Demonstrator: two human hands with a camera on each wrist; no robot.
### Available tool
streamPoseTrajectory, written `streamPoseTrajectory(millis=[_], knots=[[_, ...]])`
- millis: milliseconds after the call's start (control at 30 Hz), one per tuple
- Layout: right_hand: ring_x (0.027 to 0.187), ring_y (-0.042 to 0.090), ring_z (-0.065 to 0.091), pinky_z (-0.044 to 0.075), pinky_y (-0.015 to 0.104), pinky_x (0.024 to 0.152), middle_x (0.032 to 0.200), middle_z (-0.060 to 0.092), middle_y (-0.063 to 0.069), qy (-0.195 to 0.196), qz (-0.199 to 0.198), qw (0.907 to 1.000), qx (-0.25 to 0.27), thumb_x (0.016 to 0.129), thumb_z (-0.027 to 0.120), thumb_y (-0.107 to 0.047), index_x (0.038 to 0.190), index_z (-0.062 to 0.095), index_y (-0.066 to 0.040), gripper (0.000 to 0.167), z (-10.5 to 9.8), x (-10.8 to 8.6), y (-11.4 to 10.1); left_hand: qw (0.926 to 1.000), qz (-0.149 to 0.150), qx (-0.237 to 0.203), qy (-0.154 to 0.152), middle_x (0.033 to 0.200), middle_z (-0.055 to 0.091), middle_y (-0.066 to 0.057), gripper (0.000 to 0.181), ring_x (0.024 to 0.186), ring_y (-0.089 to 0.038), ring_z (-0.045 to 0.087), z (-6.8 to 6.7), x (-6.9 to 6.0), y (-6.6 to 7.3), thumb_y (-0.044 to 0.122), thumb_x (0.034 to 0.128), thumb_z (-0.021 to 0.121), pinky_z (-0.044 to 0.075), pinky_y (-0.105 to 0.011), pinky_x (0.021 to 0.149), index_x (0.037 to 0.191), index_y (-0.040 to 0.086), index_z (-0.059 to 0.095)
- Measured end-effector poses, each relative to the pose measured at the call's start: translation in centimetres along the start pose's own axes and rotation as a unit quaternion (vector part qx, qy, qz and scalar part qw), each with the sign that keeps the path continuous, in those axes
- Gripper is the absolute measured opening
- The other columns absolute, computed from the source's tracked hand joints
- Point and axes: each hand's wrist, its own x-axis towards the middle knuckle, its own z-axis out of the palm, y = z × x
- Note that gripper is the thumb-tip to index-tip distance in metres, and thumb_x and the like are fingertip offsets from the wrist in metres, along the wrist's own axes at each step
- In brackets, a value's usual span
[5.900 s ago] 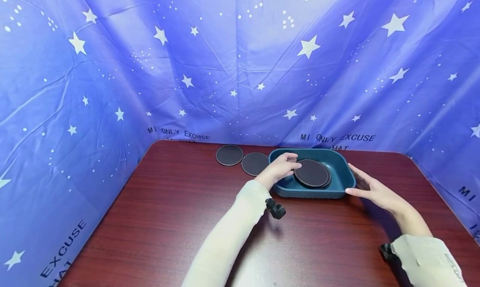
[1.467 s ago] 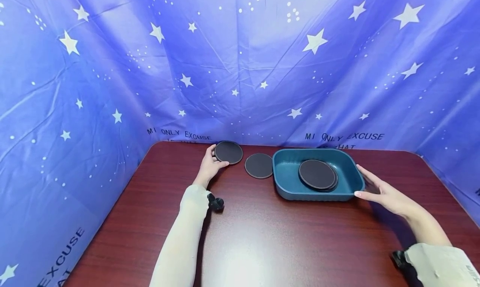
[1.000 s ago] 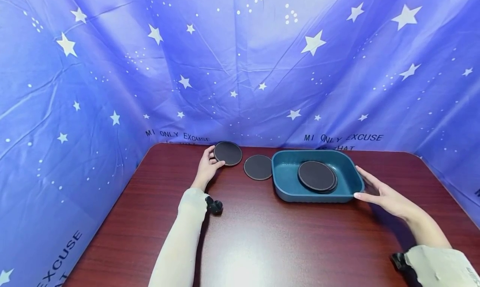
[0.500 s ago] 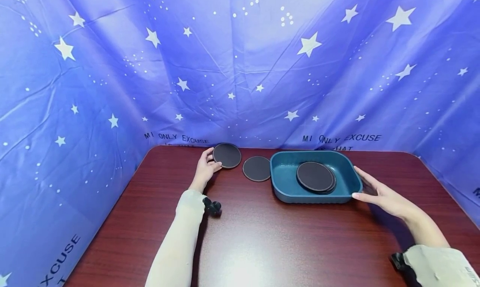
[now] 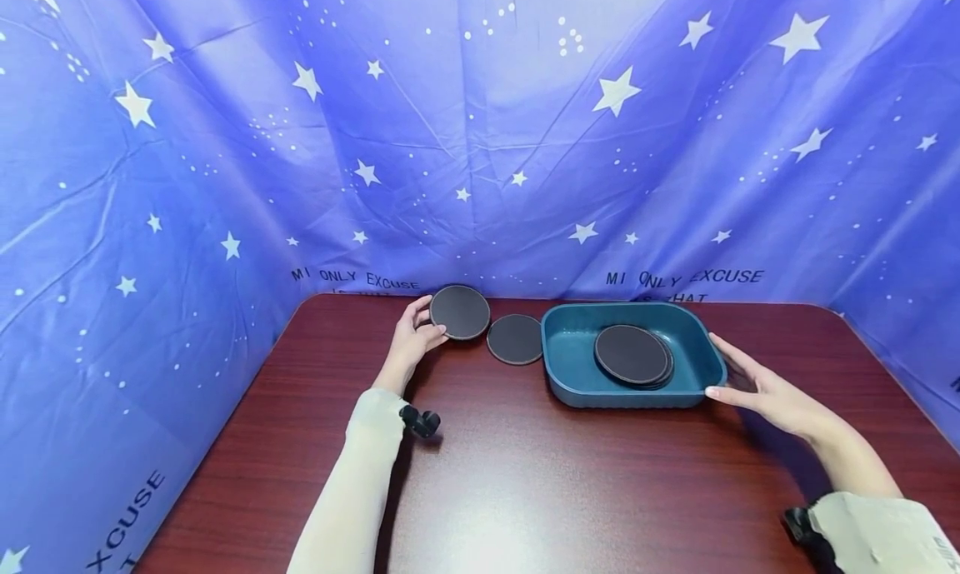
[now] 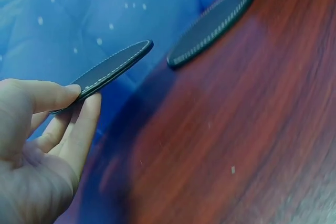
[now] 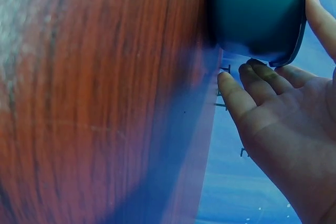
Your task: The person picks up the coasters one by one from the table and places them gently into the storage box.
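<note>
Between thumb and fingers, my left hand (image 5: 411, 339) pinches a round dark coaster (image 5: 461, 312) by its left edge. In the left wrist view this stitched coaster (image 6: 118, 65) is held tilted above the table. A second coaster (image 5: 515, 339) lies flat just right of it, by the left end of a teal rectangular basin (image 5: 600, 397). Inside the basin a small stack of the same coasters (image 5: 633, 354) rests slightly fanned. With thumb and fingers spread and fairly straight, my right hand (image 5: 772, 395) touches the basin's right end; the right wrist view shows its thumb at the rim.
The reddish-brown wooden table (image 5: 525, 482) carries all of this. A blue star-printed cloth (image 5: 450, 141) hangs behind the table's far edge and along both sides. A black wrist camera (image 5: 422, 421) sits on the left sleeve.
My left hand has gone from over the basin to the far-left coaster and now holds it up, drawn slightly right toward the second coaster. The right hand stays at the basin's end.
</note>
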Motion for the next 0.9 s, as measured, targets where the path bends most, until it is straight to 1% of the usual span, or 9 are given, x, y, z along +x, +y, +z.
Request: streamPoseTrajectory(millis=[100,167,267,367,533,700,800,867,900], knots=[[0.116,-0.034,0.022,0.026,-0.007,0.091,0.163,0.004,0.031,0.001,-0.006,1.0000,0.002,0.100,0.058,-0.014,0.161,0.000,-0.012,0.084,0.0,0.0,0.0,0.9999,0.007,-0.010,-0.010,0.119,0.055,-0.011,0.072,0.073,-0.003,0.064,0.5,-0.6,0.6,-0.018,0.0870,0.056,0.059,-0.018,0.067,0.152,0.007,0.036],[0.116,-0.035,0.022,0.026,-0.007,0.091,0.163,0.004,0.031,0.001,-0.012,0.9999,0.002,0.100,0.058,-0.013,0.161,0.001,-0.011,0.084,0.1,0.0,0.0,0.9997,0.007,-0.016,-0.018,0.117,0.056,-0.009,0.072,0.075,-0.005,0.064,0.8,-1.0,1.0,-0.017,0.0876,0.056,0.060,-0.019,0.068,0.152,0.007,0.036],[0.118,-0.035,0.022,0.026,-0.007,0.092,0.163,0.004,0.030,0.003,-0.024,0.9997,0.003,0.099,0.058,-0.010,0.161,0.002,-0.009,0.083,0.2,0.0,0.1,0.9993,0.005,-0.020,-0.032,0.116,0.057,-0.007,0.071,0.079,-0.007,0.065,1.2,-1.6,1.6,-0.015,0.0884,0.057,0.060,-0.020,0.070,0.152,0.007,0.035],[0.118,-0.035,0.022,0.027,-0.006,0.092,0.164,0.003,0.028,0.002,-0.026,0.9997,0.006,0.100,0.057,-0.010,0.161,0.001,-0.009,0.083,0.2,0.0,0.1,0.9988,0.008,-0.021,-0.045,0.117,0.057,-0.007,0.072,0.081,-0.008,0.065,1.5,-1.9,2.0,-0.015,0.0884,0.057,0.061,-0.022,0.072,0.153,0.007,0.035],[0.117,-0.034,0.022,0.027,-0.006,0.092,0.165,0.001,0.027,-0.002,-0.014,0.9998,0.011,0.100,0.057,-0.012,0.161,-0.001,-0.012,0.084,0.2,-0.1,0.1,0.9973,0.009,-0.031,-0.066,0.117,0.058,-0.008,0.071,0.079,-0.006,0.064,2.2,-2.1,2.1,-0.015,0.0893,0.057,0.061,-0.021,0.072,0.153,0.007,0.034],[0.118,-0.034,0.022,0.027,-0.006,0.092,0.165,0.002,0.027,-0.001,-0.010,0.9999,0.010,0.100,0.057,-0.012,0.161,0.000,-0.012,0.084,0.0,-0.1,-0.1,0.9955,0.010,-0.035,-0.088,0.121,0.057,-0.009,0.071,0.080,-0.004,0.065,3.4,-2.3,2.2,-0.015,0.0899,0.057,0.061,-0.021,0.073,0.153,0.007,0.033],[0.119,-0.033,0.021,0.027,-0.007,0.092,0.164,0.002,0.028,-0.003,-0.005,1.0000,0.006,0.100,0.058,-0.013,0.161,0.000,-0.012,0.084,0.0,0.0,-0.2,0.9945,0.010,-0.040,-0.096,0.119,0.058,-0.009,0.071,0.080,-0.004,0.065,4.2,-2.5,2.4,-0.015,0.0901,0.056,0.061,-0.021,0.074,0.153,0.006,0.033],[0.124,-0.030,0.019,0.026,-0.007,0.092,0.164,0.001,0.028,-0.006,0.004,0.9999,0.008,0.100,0.057,-0.015,0.161,-0.001,-0.013,0.084,-0.1,0.0,-0.3,0.9936,0.010,-0.041,-0.105,0.119,0.058,-0.008,0.070,0.081,-0.004,0.065,4.7,-2.6,2.5,-0.014,0.0901,0.056,0.061,-0.021,0.074,0.153,0.006,0.033],[0.133,-0.025,0.017,0.026,-0.007,0.091,0.165,0.001,0.028,-0.008,0.010,0.9999,0.009,0.101,0.058,-0.015,0.161,-0.002,-0.013,0.085,-0.1,0.0,-0.3,0.9930,0.009,-0.041,-0.111,0.118,0.058,-0.009,0.070,0.081,-0.005,0.065,5.0,-2.7,2.5,-0.014,0.0901,0.057,0.061,-0.021,0.074,0.153,0.006,0.033]])
